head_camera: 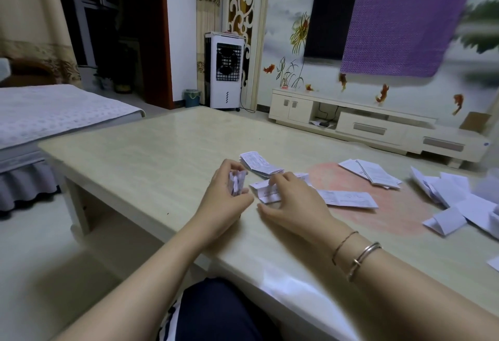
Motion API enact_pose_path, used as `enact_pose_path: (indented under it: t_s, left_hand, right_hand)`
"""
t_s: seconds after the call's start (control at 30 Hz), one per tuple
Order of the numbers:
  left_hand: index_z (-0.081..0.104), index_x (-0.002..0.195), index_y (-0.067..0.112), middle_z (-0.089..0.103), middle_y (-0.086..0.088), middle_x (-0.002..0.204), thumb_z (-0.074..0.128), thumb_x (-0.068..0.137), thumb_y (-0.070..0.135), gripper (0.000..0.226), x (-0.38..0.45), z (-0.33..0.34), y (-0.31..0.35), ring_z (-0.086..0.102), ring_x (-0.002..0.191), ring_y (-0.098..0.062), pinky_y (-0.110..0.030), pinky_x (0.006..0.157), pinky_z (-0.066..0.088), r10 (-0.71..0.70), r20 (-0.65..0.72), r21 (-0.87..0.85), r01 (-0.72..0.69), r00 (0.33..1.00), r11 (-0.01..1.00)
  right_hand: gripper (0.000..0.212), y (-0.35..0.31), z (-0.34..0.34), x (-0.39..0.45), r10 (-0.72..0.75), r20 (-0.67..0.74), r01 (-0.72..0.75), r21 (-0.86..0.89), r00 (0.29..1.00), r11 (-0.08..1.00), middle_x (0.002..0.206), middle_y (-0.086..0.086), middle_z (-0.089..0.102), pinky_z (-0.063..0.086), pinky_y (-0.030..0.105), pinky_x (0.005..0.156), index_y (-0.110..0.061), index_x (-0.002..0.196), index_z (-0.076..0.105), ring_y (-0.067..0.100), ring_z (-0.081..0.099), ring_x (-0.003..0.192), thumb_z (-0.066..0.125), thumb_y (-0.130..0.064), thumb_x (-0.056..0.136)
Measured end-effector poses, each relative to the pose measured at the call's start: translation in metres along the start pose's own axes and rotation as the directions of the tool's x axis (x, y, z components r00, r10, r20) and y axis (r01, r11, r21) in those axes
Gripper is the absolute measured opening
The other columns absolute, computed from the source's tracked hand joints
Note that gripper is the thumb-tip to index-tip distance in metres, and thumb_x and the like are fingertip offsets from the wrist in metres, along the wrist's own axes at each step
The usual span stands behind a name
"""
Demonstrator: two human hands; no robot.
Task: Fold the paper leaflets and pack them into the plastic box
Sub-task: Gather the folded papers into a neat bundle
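Paper leaflets lie across the counter (pixel 140 151), most to the right. Left hand (pixel 226 195) pinches a small folded wad (pixel 237 183) upright, clear of the surface, likely kept aside as finished. Right hand (pixel 290 200) lies spread, fingertips pressing a part-folded leaflet (pixel 266 192) flat, probably to steady it for creasing. Beyond it sits a folded stack (pixel 260 164); loose sheets (pixel 448 195) wait far right. No plastic box can be made out, so packing has not begun

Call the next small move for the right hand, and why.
Probably pinch and lift the small folded white leaflet under the right hand: its fingers already rest on it, while the left hand grips a tightly folded white paper bundle.
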State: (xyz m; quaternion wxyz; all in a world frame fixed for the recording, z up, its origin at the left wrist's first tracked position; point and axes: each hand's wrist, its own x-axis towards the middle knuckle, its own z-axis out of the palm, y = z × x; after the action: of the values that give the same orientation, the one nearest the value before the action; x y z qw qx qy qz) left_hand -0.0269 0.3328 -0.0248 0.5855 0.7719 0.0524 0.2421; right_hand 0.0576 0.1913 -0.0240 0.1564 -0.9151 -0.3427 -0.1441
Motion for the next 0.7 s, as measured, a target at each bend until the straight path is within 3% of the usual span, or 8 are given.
enact_pose_path:
  t_s: [0.1,0.17,0.23,0.3,0.37,0.43,0.53,0.7]
  left_hand:
    - [0.050,0.107,0.029,0.057,0.003,0.108,0.062,0.076,0.006,0.041,-0.002,-0.003,-0.007,0.062,0.090,-0.018,-0.014,0.069,0.045,-0.001,-0.054,-0.035,-0.001,0.999,0.999]
    - [0.052,0.111,0.035,0.058,0.000,0.113,0.057,0.078,0.004,0.046,-0.003,-0.003,-0.005,0.063,0.092,-0.016,-0.009,0.065,0.045,0.013,-0.052,-0.066,-0.016,0.999,0.998]
    - [0.056,0.110,0.033,0.061,0.000,0.111,0.049,0.082,-0.006,0.049,-0.003,-0.004,-0.005,0.059,0.082,-0.009,-0.010,0.062,0.042,0.023,-0.050,-0.064,-0.027,0.998,0.998]
    - [0.058,0.104,0.028,0.061,0.002,0.105,0.045,0.084,-0.007,0.042,-0.002,-0.003,-0.003,0.053,0.069,-0.002,-0.009,0.054,0.040,0.019,-0.070,-0.070,-0.024,0.997,0.997]
    - [0.055,0.103,0.023,0.059,0.004,0.100,0.050,0.087,-0.001,0.029,-0.001,-0.002,-0.002,0.052,0.065,-0.001,-0.010,0.047,0.039,-0.004,-0.094,-0.096,-0.005,0.996,0.995]
    - [0.052,0.107,0.019,0.057,0.003,0.098,0.053,0.088,0.002,0.025,0.001,-0.002,-0.003,0.051,0.067,-0.004,-0.009,0.047,0.040,-0.037,-0.113,-0.123,0.023,0.993,0.992]
    - [0.050,0.109,0.020,0.054,0.004,0.096,0.056,0.090,0.007,0.024,0.005,-0.002,-0.002,0.045,0.051,-0.007,-0.016,0.048,0.041,-0.081,-0.138,-0.176,0.056,0.987,0.983]
    - [0.052,0.111,0.018,0.051,0.002,0.081,0.066,0.087,0.014,0.028,0.005,0.003,0.003,0.045,0.045,-0.009,-0.023,0.052,0.040,-0.116,-0.156,-0.253,0.074,0.981,0.965]
  right_hand:
    - [0.034,-0.002,-0.005,0.008,0.021,0.038,-0.022,0.025,0.999,0.999,0.103,-0.003,0.049,0.036,0.034,0.078,-0.022,0.110,0.050,0.023,0.045,0.098,0.054,-0.038,0.080]
    - [0.031,-0.002,-0.011,0.015,0.057,0.108,-0.068,0.103,0.993,0.992,0.103,-0.005,0.048,0.032,0.032,0.077,-0.024,0.111,0.053,0.022,0.044,0.100,0.053,-0.036,0.082]
    - [0.031,0.001,-0.013,0.019,0.022,0.149,-0.032,0.061,0.989,0.998,0.109,-0.003,0.051,0.032,0.031,0.078,-0.025,0.117,0.053,0.023,0.045,0.105,0.051,-0.032,0.087]
    - [0.039,0.006,-0.015,0.020,-0.028,0.185,0.032,-0.017,0.982,0.999,0.117,0.001,0.055,0.035,0.032,0.079,-0.021,0.127,0.049,0.026,0.046,0.109,0.051,-0.021,0.088]
    - [0.037,0.009,-0.016,0.021,-0.046,0.180,0.057,-0.054,0.983,0.997,0.117,0.004,0.059,0.037,0.032,0.078,-0.018,0.123,0.053,0.026,0.049,0.110,0.055,-0.015,0.085]
    - [0.022,0.010,-0.018,0.020,-0.053,0.120,0.064,-0.087,0.991,0.994,0.107,0.002,0.063,0.038,0.032,0.074,-0.018,0.106,0.061,0.025,0.054,0.104,0.059,-0.018,0.085]
    - [0.010,0.012,-0.022,0.019,-0.064,-0.028,0.061,-0.101,0.998,0.993,0.092,-0.001,0.064,0.037,0.033,0.064,-0.020,0.088,0.060,0.025,0.056,0.090,0.053,-0.014,0.085]
    - [0.007,0.014,-0.041,0.014,0.148,-0.261,-0.063,0.309,0.954,0.949,0.077,-0.006,0.065,0.045,0.033,0.058,-0.022,0.076,0.054,0.019,0.059,0.068,0.055,-0.023,0.082]
